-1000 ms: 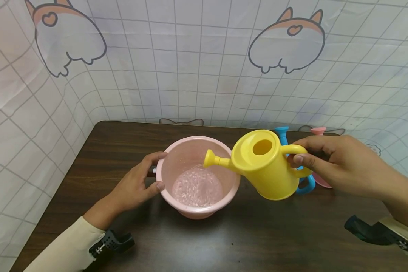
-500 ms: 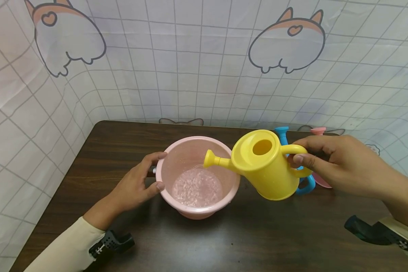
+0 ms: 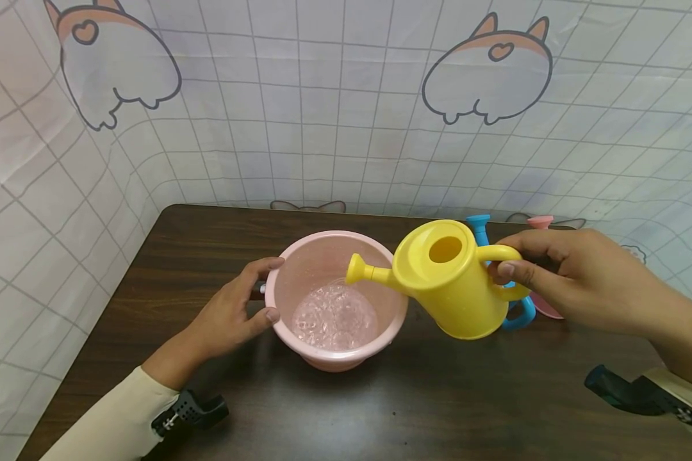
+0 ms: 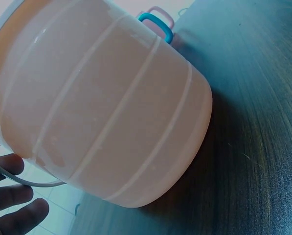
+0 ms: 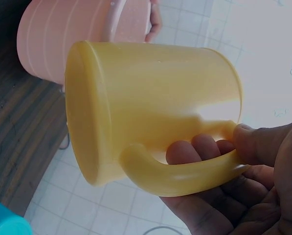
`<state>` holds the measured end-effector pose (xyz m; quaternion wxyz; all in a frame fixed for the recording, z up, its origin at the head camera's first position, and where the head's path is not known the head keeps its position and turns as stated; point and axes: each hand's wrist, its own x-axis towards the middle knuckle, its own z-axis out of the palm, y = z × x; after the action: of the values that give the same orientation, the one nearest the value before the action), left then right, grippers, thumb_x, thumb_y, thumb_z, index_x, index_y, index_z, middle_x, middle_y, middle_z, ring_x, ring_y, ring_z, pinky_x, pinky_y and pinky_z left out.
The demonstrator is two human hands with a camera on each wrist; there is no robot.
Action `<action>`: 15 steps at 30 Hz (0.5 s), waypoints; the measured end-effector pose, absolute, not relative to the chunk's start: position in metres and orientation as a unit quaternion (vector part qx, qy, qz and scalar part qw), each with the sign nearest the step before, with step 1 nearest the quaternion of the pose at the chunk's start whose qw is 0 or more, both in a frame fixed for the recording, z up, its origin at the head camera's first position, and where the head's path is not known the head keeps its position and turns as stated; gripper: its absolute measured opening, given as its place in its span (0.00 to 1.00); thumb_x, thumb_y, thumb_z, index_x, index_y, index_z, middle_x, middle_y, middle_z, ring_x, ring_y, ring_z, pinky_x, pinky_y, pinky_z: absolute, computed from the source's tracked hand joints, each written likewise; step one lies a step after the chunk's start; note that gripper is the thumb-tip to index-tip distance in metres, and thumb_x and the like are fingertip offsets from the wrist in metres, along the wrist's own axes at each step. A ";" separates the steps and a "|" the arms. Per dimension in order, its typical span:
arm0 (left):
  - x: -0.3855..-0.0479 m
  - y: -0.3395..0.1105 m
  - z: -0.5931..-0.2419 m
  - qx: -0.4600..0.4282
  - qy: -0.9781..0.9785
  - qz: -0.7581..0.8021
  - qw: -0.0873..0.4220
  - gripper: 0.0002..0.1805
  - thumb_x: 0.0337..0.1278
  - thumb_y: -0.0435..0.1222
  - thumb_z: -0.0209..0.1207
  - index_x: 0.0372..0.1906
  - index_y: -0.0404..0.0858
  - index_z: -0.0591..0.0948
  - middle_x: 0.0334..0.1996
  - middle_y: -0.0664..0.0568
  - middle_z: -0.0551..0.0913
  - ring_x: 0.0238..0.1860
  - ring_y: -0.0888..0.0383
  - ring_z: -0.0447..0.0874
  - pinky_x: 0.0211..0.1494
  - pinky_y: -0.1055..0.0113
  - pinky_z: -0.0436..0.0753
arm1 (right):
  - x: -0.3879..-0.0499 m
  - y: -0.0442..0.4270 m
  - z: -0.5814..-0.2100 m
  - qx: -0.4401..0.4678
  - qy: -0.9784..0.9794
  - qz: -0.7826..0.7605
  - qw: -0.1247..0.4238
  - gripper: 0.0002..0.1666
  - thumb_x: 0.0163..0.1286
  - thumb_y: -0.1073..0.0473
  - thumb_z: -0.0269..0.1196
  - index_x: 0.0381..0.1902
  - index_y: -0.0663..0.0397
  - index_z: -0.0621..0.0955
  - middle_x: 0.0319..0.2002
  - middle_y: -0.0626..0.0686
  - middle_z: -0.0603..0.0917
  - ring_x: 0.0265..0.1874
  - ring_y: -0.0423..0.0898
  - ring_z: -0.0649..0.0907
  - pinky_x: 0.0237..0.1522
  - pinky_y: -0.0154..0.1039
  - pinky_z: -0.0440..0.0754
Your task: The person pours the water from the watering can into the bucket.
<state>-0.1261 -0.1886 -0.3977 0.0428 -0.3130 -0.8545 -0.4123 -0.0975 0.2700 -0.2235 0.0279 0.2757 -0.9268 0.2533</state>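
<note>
A pink bucket (image 3: pixel 317 352) stands on the dark wooden table, with rippling, bubbly water (image 3: pixel 336 320) in its bottom. My left hand (image 3: pixel 227 320) holds the bucket's left side, thumb and a fingertip on the rim. In the left wrist view, several fingers (image 4: pixel 18 215) are by the bucket's thin bail handle (image 4: pixel 40 184). My right hand (image 3: pixel 582 278) grips the handle of a yellow watering can (image 3: pixel 467 301), fingers curled through the loop. The can is held up, tilted left, its spout (image 3: pixel 375 274) over the bucket's right side. No stream is visible at the spout tip.
Behind the yellow can, partly hidden, are a blue watering can (image 3: pixel 519 315) and a pink one (image 3: pixel 539 221). Small drops dot the table (image 3: pixel 438 397). A cartoon-print grid cloth (image 3: pixel 352 128) hangs behind and at both sides.
The ripples and bubbles on the water in the bucket have shifted. Both hands, the bucket and the yellow watering can keep their places.
</note>
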 end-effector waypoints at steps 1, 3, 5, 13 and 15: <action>-0.126 -0.188 -0.397 -0.313 -0.854 -0.412 0.043 0.38 0.68 0.54 0.59 0.77 0.52 0.58 0.61 0.45 0.76 0.52 0.49 0.85 0.52 0.46 0.85 | -0.097 0.270 -0.223 0.273 -0.928 0.253 0.027 0.13 0.70 0.65 0.68 0.47 0.40 0.86 0.34 0.37 0.87 0.14 0.38 0.73 0.16 0.32 0.70; -0.126 -0.188 -0.397 -0.313 -0.855 -0.412 0.041 0.39 0.68 0.53 0.59 0.77 0.52 0.58 0.61 0.45 0.76 0.53 0.49 0.84 0.52 0.46 0.85 | -0.097 0.270 -0.223 0.272 -0.929 0.250 0.028 0.13 0.70 0.65 0.68 0.47 0.40 0.86 0.34 0.37 0.87 0.15 0.38 0.73 0.17 0.32 0.71; -0.126 -0.188 -0.397 -0.312 -0.855 -0.412 0.041 0.39 0.67 0.53 0.60 0.77 0.52 0.58 0.61 0.45 0.76 0.52 0.49 0.85 0.52 0.46 0.85 | -0.097 0.270 -0.223 0.269 -0.930 0.249 0.027 0.13 0.70 0.65 0.68 0.47 0.40 0.86 0.34 0.36 0.87 0.14 0.38 0.73 0.17 0.32 0.71; -0.126 -0.188 -0.397 -0.310 -0.856 -0.412 0.040 0.38 0.68 0.53 0.59 0.77 0.52 0.58 0.62 0.44 0.76 0.53 0.48 0.85 0.52 0.45 0.85 | -0.097 0.270 -0.223 0.272 -0.929 0.250 0.027 0.13 0.71 0.65 0.68 0.47 0.41 0.86 0.33 0.37 0.86 0.13 0.38 0.73 0.17 0.32 0.71; -0.125 -0.187 -0.397 -0.310 -0.856 -0.413 0.041 0.38 0.68 0.55 0.58 0.77 0.52 0.58 0.61 0.44 0.76 0.53 0.49 0.84 0.52 0.45 0.85 | -0.097 0.270 -0.223 0.273 -0.929 0.250 0.027 0.13 0.70 0.65 0.68 0.48 0.41 0.86 0.33 0.37 0.87 0.13 0.38 0.72 0.16 0.32 0.70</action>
<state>-0.1255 -0.1875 -0.3973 0.0406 -0.3098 -0.8557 -0.4125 -0.0975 0.2701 -0.2234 0.0265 0.2730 -0.9285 0.2501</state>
